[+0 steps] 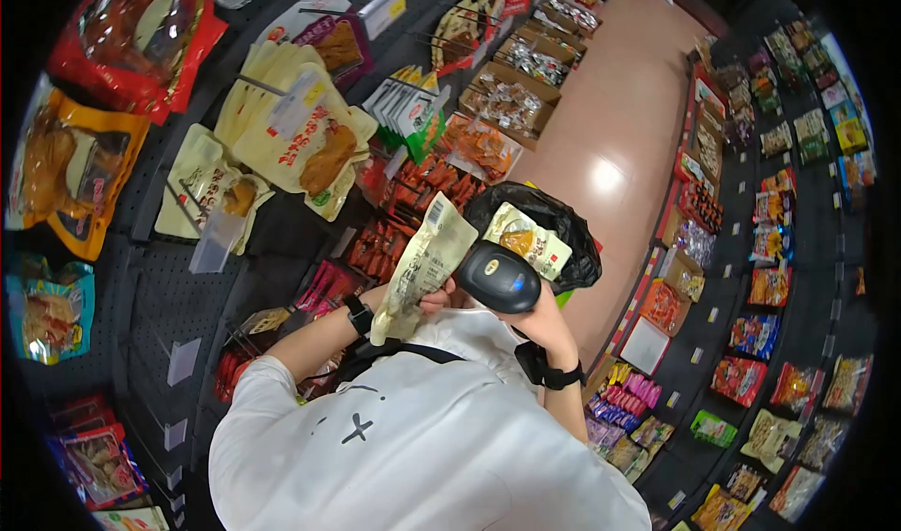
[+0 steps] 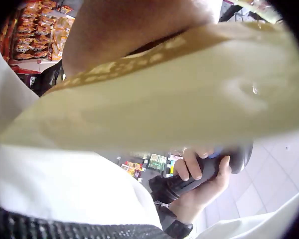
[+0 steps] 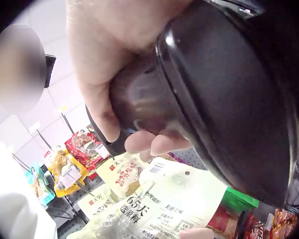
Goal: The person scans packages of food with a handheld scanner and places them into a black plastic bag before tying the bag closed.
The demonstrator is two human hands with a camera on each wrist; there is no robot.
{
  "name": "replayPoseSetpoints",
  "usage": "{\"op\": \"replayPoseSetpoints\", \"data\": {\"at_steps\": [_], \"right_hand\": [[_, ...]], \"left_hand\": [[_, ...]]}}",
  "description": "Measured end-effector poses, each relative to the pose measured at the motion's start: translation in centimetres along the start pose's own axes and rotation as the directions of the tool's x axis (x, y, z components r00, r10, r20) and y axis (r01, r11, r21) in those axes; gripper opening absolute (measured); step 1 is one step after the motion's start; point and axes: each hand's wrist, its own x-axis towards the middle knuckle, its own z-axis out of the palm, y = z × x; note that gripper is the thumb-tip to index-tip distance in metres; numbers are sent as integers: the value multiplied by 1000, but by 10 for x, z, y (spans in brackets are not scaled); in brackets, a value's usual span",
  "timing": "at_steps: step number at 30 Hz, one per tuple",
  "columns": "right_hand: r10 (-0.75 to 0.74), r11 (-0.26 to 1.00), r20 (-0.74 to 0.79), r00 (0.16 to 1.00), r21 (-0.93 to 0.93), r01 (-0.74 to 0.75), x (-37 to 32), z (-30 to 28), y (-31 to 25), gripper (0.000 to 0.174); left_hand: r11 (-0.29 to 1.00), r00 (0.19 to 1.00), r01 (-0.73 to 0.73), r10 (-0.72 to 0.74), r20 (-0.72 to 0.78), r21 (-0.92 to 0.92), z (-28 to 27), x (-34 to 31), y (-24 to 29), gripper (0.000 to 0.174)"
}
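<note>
My left hand (image 1: 436, 298) grips a cream food packet (image 1: 424, 264) by its edge, its printed back and barcode turned toward the scanner. In the left wrist view the packet (image 2: 164, 99) crosses the picture and hides part of that hand. My right hand (image 1: 540, 320) is wrapped round the handle of a black handheld scanner (image 1: 497, 276), beside the packet. The right wrist view shows the right hand (image 3: 119, 55) curled round the scanner (image 3: 229, 94), with the packet (image 3: 174, 199) below. Beyond the scanner, a black bag (image 1: 584, 240) holds another cream packet (image 1: 527, 238).
Hanging cream packets (image 1: 291, 128) and metal hooks line the dark shelf at left. Boxes of small wrapped snacks (image 1: 507, 104) stand beside the aisle floor (image 1: 605, 109). More shelves with snack bags (image 1: 737, 379) run along the right.
</note>
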Motion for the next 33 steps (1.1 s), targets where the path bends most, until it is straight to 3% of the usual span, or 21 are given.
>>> {"op": "replayPoseSetpoints", "data": {"at_steps": [1, 2, 3, 4, 5, 7, 9, 11, 13, 16, 17, 19, 24, 25, 27, 31, 33], "right_hand": [[40, 998, 40, 998, -49, -38, 0, -1, 5, 31], [86, 992, 78, 993, -98, -78, 0, -3, 8, 33], [172, 981, 86, 981, -110, -163, -1, -4, 9, 37], [167, 979, 59, 984, -126, -158, -2, -4, 18, 38], [158, 978, 33, 987, -143, -152, -3, -5, 31, 39], [208, 957, -43, 977, -196, -212, -15, -14, 47, 39], [254, 929, -125, 959, -243, -278, -32, -27, 61, 40], [408, 867, -268, 873, -186, -462, -53, -39, 72, 40], [436, 828, -355, 827, -202, -524, -71, -50, 74, 38], [497, 818, -502, 707, 0, -575, -102, -62, 106, 33], [499, 818, -510, 701, 8, -576, -109, -64, 110, 33], [589, 762, -556, 586, 140, -633, -119, -68, 121, 30], [607, 768, -585, 538, 259, -585, -122, -72, 133, 32], [622, 757, -574, 532, 267, -596, -121, -72, 134, 32], [651, 733, -553, 520, 279, -620, -120, -72, 134, 31], [658, 725, -557, 506, 290, -624, -127, -68, 142, 31], [692, 695, -536, 483, 317, -645, -132, -65, 145, 32]], "left_hand": [[1000, 1000, 24, -24, 3, -5, 14, 0, 0, 36], [997, 967, -55, 68, -246, 59, 30, -2, 0, 31], [983, 866, -111, 169, -470, 147, 38, -1, 1, 27], [981, 780, -39, 148, -608, 189, 26, 5, 6, 23], [987, 803, -37, 121, -584, 154, -11, 5, 9, 24], [968, 652, -72, 227, -724, 239, 38, 20, 16, 29], [938, 712, -171, 329, -620, 301, 18, 26, 26, 32], [829, 683, -164, 487, -545, 535, 4, 38, 38, 30], [782, 674, -45, 483, -559, 622, 21, 49, 50, 30], [739, 663, 13, 498, -559, 673, 46, 77, 57, 30], [750, 669, -7, 495, -554, 661, 47, 87, 60, 31], [777, 675, -23, 476, -564, 629, 45, 110, 65, 30], [933, 704, -82, 303, -643, 350, 11, 180, 63, 25], [948, 630, -137, 309, -713, 289, 3, 197, 55, 23], [957, 594, -178, 290, -751, 229, -20, 223, 38, 20], [949, 638, -249, 312, -704, 195, -77, 258, 1, 17], [963, 663, -261, 226, -713, 64, -102, 265, -14, 19]]}}
